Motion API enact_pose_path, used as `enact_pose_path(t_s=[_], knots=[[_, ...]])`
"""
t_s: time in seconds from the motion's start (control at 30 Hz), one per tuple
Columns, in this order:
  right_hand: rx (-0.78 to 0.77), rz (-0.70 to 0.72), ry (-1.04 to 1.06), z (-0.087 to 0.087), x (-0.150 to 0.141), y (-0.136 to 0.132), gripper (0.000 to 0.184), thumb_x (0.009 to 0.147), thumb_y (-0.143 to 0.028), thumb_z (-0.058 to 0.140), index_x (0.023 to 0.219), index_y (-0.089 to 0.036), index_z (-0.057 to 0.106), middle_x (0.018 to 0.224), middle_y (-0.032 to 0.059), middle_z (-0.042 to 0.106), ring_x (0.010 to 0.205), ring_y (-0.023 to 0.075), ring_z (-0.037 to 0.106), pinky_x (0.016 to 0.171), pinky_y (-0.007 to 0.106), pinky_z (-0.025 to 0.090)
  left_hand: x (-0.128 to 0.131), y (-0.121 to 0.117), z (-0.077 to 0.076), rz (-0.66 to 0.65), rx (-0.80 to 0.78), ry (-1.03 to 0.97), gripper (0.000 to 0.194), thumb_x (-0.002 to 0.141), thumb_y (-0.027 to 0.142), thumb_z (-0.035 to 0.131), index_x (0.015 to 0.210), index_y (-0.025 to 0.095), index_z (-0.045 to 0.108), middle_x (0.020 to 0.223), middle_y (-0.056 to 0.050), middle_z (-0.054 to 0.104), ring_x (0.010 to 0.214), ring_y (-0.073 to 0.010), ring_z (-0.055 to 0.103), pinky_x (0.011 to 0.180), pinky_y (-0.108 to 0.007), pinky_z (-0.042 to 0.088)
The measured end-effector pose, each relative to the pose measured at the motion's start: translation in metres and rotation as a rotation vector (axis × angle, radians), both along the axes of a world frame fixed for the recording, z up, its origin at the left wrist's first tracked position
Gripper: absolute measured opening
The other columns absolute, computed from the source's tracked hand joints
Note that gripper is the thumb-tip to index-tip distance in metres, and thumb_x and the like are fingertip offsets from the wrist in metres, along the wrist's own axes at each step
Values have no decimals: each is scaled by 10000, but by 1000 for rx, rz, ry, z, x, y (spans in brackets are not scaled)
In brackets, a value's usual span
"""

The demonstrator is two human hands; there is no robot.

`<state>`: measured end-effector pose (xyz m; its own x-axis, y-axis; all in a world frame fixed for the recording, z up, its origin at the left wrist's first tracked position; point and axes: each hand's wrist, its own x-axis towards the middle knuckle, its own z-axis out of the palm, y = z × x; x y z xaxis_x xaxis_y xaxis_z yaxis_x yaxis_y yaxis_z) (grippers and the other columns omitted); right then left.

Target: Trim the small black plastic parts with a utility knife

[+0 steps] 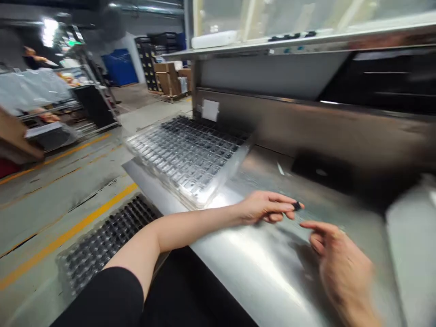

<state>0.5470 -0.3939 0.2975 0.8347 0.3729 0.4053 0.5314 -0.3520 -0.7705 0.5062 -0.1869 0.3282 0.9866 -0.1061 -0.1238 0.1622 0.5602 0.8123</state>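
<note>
Over the metal worktop (259, 268), my left hand (262, 207) pinches a small black part (296, 206) between its thumb and fingertips. The part is too small and blurred to tell its kind. Close by on the right is my right hand (344, 263), its index finger stretched toward the part without touching it and the other fingers partly curled. Nothing shows in that hand. Beyond my left forearm, a clear plastic tray (190, 156) with many small dark pieces in its cells sits on the worktop's left end.
A second tray (109, 240) of black pieces lies lower, left of my arm. A shelf (306, 42) with small black pieces on it overhangs the worktop. A dark flat object (322, 172) lies near the back panel. Another person (34, 56) is far left, behind a rack.
</note>
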Motion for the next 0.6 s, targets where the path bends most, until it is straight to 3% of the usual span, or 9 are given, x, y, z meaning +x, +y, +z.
enact_pose_path(t_s=[0.1,0.2,0.33,0.6], knots=[[63,48,103,7,-4,2,765,1018,-909,381,903,-241,735,645,2,499,543,188,460,550,323,349,-1,-3,2,43,24,-39,645,656,463,1001,1146,92,806,806,-35,688,510,-37,403,496,-234,154],[-24,54,96,10,-4,4,754,1043,-880,368,843,-235,703,656,-2,526,606,189,511,621,307,379,-2,-5,4,61,45,-48,641,683,453,1008,1169,93,796,797,-23,673,508,-33,420,493,-218,176],[-100,-1,98,13,-7,6,708,1059,-836,427,710,-238,576,631,-10,518,613,180,500,618,303,330,-7,-6,9,65,48,-75,607,720,439,1006,1191,115,804,795,-16,665,518,-33,436,500,-208,224],[-73,-12,68,10,-7,8,671,1079,-774,454,673,-241,410,618,-29,412,614,165,415,621,314,280,-9,-8,14,105,67,-58,563,734,414,1009,1181,128,819,779,-14,667,508,-22,411,492,-202,230]])
